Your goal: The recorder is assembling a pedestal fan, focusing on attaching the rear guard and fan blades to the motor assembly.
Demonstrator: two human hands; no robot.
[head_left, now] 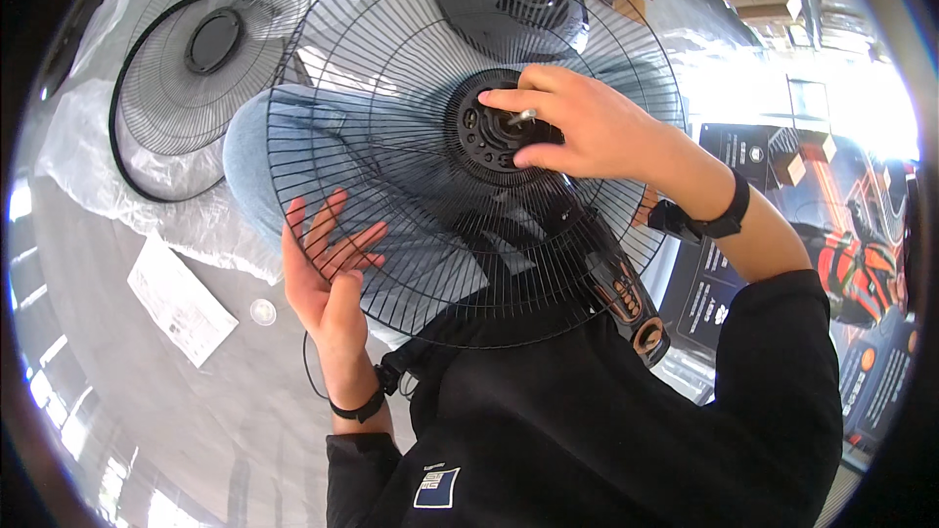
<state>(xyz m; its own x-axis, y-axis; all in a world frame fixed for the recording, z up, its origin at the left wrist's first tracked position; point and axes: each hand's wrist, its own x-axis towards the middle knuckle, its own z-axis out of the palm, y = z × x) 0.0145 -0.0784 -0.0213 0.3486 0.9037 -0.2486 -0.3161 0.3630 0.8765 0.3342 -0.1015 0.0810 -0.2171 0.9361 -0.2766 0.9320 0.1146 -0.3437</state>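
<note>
A round black wire fan grille lies tilted across my lap, above the jeans. My left hand holds its lower left rim, thumb and spread fingers on either side of the wires. At the grille's dark plastic hub, my right hand rests with thumb and index finger apart, around a short metal shaft. The other right fingers curl and are partly hidden. Through the wires, a black fan body with a control panel shows below the hub, leaning toward my right side.
Another wire grille and a black ring lie on clear plastic sheeting at the far left. A printed sheet and a small clear disc are on the floor. Beyond stands a round black base; printed cartons are at right.
</note>
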